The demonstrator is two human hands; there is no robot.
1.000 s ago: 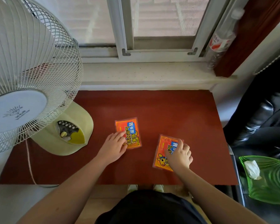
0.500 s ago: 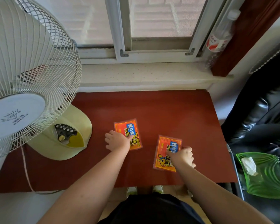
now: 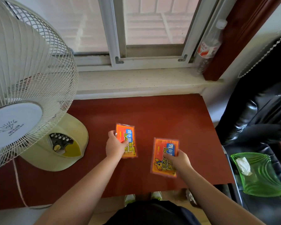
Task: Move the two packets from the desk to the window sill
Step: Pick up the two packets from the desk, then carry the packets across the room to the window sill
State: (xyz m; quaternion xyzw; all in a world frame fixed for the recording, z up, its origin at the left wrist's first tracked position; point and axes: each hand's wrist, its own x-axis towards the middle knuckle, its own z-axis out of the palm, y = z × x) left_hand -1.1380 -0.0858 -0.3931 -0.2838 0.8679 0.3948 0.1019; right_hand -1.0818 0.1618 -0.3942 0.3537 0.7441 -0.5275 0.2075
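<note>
Two orange packets with blue labels are over the red-brown desk [image 3: 161,114]. My left hand [image 3: 115,146] grips the left packet [image 3: 127,137] by its left edge, thumb on top, and the packet looks lifted and tilted. My right hand [image 3: 177,159] holds the right packet [image 3: 162,153] by its right side, fingers across its lower half. The pale speckled window sill [image 3: 136,80] runs along the far edge of the desk, below the window frame.
A large white fan [image 3: 24,88] on a cream base [image 3: 58,146] fills the desk's left side, its cord trailing down. A plastic bottle [image 3: 208,47] stands at the sill's right end. A black chair and a green glass dish [image 3: 263,176] are on the right.
Both hands have gone from resting on the packets to gripping them. The left packet has turned more upright and moved slightly toward the sill; the right packet has lifted off the desk.
</note>
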